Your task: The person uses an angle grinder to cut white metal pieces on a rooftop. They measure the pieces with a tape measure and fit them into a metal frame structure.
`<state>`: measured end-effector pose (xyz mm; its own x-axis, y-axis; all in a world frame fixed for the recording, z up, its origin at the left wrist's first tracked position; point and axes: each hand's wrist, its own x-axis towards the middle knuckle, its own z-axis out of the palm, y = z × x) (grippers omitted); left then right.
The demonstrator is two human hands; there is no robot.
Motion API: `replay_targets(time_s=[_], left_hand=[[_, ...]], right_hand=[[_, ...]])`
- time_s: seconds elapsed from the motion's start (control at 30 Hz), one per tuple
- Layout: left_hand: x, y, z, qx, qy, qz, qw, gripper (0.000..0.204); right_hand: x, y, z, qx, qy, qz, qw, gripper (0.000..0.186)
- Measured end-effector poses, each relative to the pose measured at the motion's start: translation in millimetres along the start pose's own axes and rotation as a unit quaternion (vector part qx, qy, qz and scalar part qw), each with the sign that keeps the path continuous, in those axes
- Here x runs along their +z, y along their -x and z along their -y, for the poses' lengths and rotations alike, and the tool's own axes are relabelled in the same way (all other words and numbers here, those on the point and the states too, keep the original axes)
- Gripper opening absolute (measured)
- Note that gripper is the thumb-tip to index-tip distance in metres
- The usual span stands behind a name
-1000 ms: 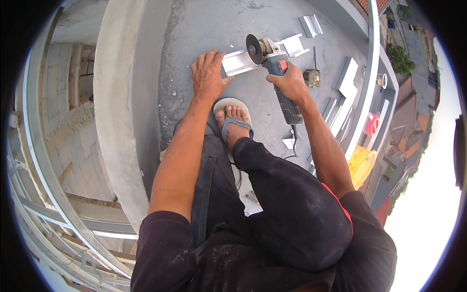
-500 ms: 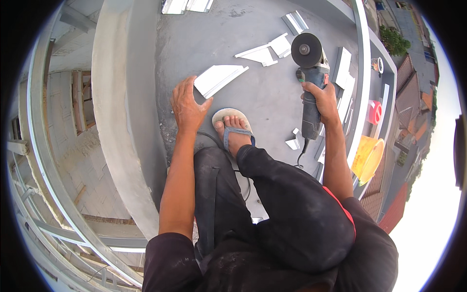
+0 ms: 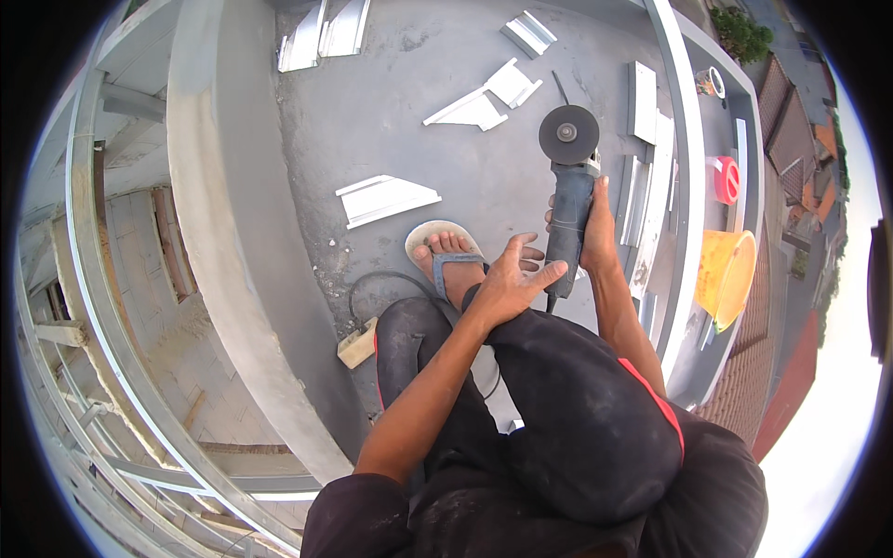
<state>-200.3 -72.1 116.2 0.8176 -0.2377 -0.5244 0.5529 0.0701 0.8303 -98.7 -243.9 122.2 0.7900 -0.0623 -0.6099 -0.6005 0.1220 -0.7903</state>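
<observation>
The right hand point(image 3: 595, 237) wraps its grip around the dark body of the angle grinder point(image 3: 569, 200), fingers pressed together on the housing, with the disc point(image 3: 568, 134) pointing away from the person and held clear of the concrete floor point(image 3: 409, 102). The left hand point(image 3: 507, 284) hovers just beside that grip, fingers spread and pinching nothing, above the knee and near the sandalled foot point(image 3: 446, 256). For good control, the free hand is best brought onto the tool body before the disc meets metal, and the foot kept behind the disc line. Beyond the grip, to its left, lies a cut white metal profile point(image 3: 383, 198); farther out ahead lie more offcuts point(image 3: 484, 102). A power cable point(image 3: 386, 284) loops near the foot; keep it behind the tool. To the right of the grip stand stacked profiles point(image 3: 651, 177) and a yellow bucket point(image 3: 726, 274).
</observation>
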Motion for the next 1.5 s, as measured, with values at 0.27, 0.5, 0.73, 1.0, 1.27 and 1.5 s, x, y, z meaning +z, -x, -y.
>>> replay_targets(time_s=[0.27, 0.5, 0.73, 1.0, 1.27, 1.5], left_hand=[[17.1, -27.1, 0.1, -0.027, 0.022, 0.143, 0.989, 0.088], [35.0, -29.5, 29.3, 0.026, 0.167, 0.126, 0.977, 0.088], [28.5, -29.0, 23.5, -0.082, -0.038, 0.091, 0.992, 0.083], [-84.0, -45.1, -21.5, -0.05, -0.192, -0.013, 0.98, 0.077], [-173.9, -161.4, -39.4, 0.196, -0.55, -0.281, 0.762, 0.046], [-189.1, -173.0, -48.2, 0.178, -0.55, -0.25, 0.777, 0.027]], right_hand=[[4.1, 13.0, 1.3, -0.022, -0.044, 0.003, 0.999, 0.068], [-13.4, 15.7, -6.1, -0.006, 0.01, 0.084, 0.996, 0.065], [10.4, 10.9, -16.7, -0.009, 0.263, -0.086, 0.961, 0.073], [-44.0, 13.3, -60.4, 0.038, 0.113, -0.057, 0.991, 0.067], [-63.2, -4.4, -107.3, -0.004, 0.264, -0.077, 0.961, 0.084], [-58.6, -6.6, -113.1, -0.058, 0.379, -0.108, 0.917, 0.093]])
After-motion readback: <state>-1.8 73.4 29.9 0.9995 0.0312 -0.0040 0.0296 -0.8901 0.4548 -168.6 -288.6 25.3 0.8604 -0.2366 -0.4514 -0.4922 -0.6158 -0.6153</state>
